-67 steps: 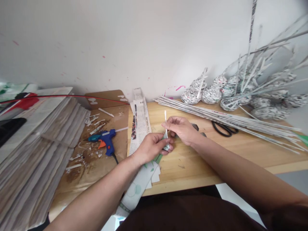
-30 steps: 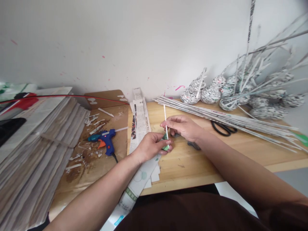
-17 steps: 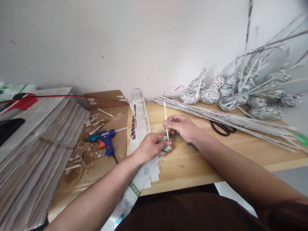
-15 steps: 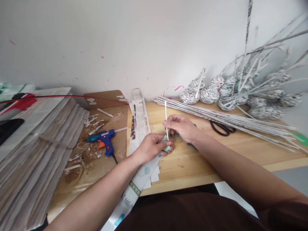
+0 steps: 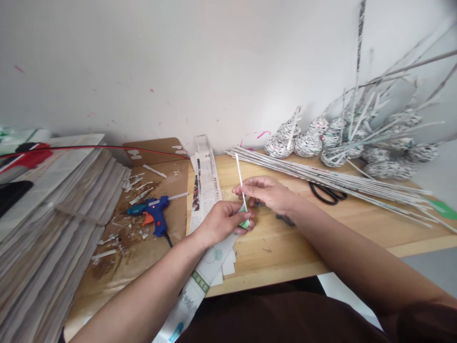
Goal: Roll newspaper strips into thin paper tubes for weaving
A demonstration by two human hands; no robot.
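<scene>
My left hand is closed on one end of a long printed paper strip, whose green corner shows between thumb and fingers. The strip's other end hangs over the table's front edge. A thin white stick rises from that corner, tilted slightly left at its top. My right hand pinches the stick between thumb and fingers just above the corner. Whether the paper is wrapped around the stick's lower end is hard to see.
More newspaper strips lie behind my left hand. Left are a blue glue gun, paper scraps and a newspaper stack. Rolled paper sticks, black-handled scissors and woven paper gourd shapes are at the right.
The stick's top has tipped to the left. My right hand has shifted slightly left and down, close to my left hand. My left hand still grips the paper corner.
</scene>
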